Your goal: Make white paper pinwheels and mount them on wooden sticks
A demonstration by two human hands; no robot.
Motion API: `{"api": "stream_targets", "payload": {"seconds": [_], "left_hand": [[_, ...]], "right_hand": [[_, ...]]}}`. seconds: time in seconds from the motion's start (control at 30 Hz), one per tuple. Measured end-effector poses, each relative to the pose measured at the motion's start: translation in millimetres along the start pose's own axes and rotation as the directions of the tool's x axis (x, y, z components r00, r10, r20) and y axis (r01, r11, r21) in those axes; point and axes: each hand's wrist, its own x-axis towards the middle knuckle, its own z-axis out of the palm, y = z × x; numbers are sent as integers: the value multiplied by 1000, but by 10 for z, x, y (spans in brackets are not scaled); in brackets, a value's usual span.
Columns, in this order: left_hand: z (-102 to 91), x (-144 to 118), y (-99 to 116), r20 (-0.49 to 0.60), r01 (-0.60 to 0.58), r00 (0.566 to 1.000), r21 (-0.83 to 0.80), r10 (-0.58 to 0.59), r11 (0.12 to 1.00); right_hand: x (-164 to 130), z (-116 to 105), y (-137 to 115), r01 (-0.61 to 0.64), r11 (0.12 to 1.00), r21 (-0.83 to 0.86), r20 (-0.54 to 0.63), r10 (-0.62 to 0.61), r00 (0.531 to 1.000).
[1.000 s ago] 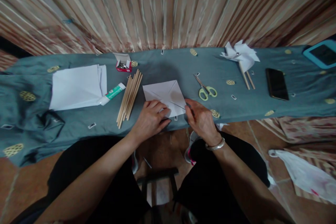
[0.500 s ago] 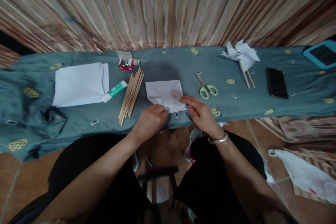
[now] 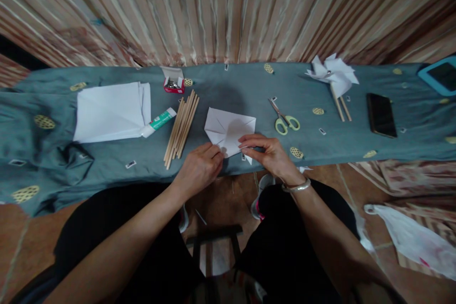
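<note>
two bare hands meet at one small white sheet (image 3: 232,124), which lies just left of the green-handled scissors (image 3: 282,116). the left hand (image 3: 201,163), farther left of the scissors, pinches the sheet's near-left edge between thumb and bent fingers. the right hand (image 3: 268,153), nearer than the scissors, has thumb and fingertips closed on the near-right edge, where a pointed flap sticks out. dark lines, cuts or creases, run toward the sheet's middle. the step in hand looks like bending the near corners; the next move seems to call for a firm left pinch and light right fingers, so the flap neither slips nor tears. wooden sticks (image 3: 182,129) lie left of the scissors, beyond the sheet.
</note>
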Motion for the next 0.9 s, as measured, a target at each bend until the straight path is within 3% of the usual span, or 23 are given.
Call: {"api": "stream_targets", "payload": {"seconds": [0.2, 0.47, 0.6, 0.9], "left_hand": [[4, 5, 33, -17, -2, 1000, -104, 0, 995], [66, -24, 38, -24, 32, 999, -98, -34, 995], [70, -33, 43, -27, 66, 997, -126, -70, 990], [79, -34, 47, -11, 16, 1000, -167, -18, 986]], "right_hand": [[112, 121, 20, 111, 973, -203, -56, -125, 991], [176, 258, -19, 123, 921, -370, -96, -169, 981], [182, 286, -17, 112, 908, -403, -124, -176, 977], [212, 323, -10, 78, 905, -418, -125, -142, 982]]}}
